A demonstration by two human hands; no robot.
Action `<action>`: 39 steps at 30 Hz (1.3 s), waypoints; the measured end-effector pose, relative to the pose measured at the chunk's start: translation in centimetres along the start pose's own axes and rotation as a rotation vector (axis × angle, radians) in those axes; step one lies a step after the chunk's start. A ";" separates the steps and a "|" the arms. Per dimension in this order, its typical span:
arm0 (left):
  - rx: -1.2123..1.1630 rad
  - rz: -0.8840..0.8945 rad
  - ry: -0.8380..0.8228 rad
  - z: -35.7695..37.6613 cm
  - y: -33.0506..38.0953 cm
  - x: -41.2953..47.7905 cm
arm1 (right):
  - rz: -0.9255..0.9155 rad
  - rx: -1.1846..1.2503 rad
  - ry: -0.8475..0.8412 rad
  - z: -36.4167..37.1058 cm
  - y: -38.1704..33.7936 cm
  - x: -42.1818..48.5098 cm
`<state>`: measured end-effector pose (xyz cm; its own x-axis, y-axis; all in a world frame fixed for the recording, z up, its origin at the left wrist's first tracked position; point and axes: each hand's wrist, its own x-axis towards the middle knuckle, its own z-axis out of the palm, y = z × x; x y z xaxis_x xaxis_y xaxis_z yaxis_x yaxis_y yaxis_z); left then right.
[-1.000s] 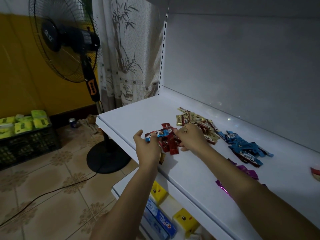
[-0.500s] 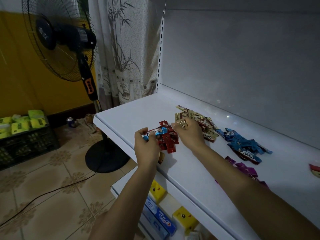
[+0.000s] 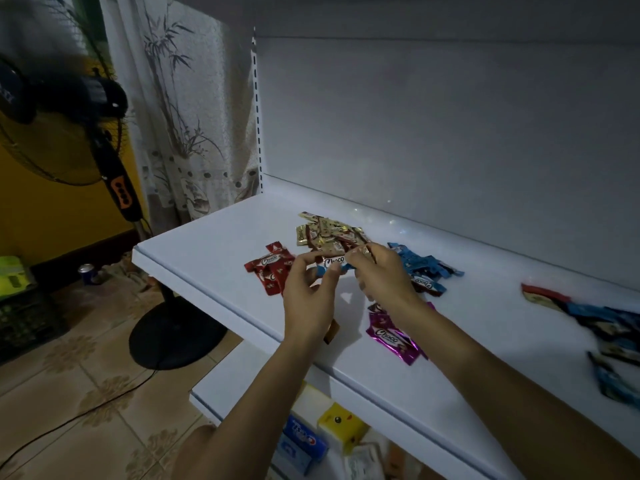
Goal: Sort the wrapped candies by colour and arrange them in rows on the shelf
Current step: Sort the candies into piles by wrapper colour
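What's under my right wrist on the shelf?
Purple candies lie on the shelf there, the near ones in plain view. The wrist covers the pile's far end, so their count cannot be told.

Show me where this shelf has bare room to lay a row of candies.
Bare: the shelf at its left end, from edge to the red candies; the stretch between the purple candies and the mixed heap at right. Crowded: the middle, where red candies, gold pile and blue pile sit close and the left hand and right hand work.
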<state>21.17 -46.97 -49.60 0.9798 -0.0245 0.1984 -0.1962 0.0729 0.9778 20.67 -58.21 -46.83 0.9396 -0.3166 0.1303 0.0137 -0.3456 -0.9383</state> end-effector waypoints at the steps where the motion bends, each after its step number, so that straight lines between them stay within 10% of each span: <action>1: -0.049 -0.031 -0.048 0.5 0.1 -0.3 | 0.029 0.046 0.013 -0.8 0.0 -0.4; 19: -0.033 -0.084 -0.043 2.5 -1.7 0.0 | 0.064 0.127 0.175 -6.0 1.4 -0.4; 39: -0.072 -0.069 -0.018 2.8 -2.6 1.0 | -0.034 -0.397 0.205 -0.4 3.7 11.9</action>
<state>22.55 -49.96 -51.80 0.9899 -0.0501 0.1329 -0.1247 0.1414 0.9821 31.73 -63.63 -48.58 0.8529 -0.4539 0.2578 -0.1261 -0.6583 -0.7421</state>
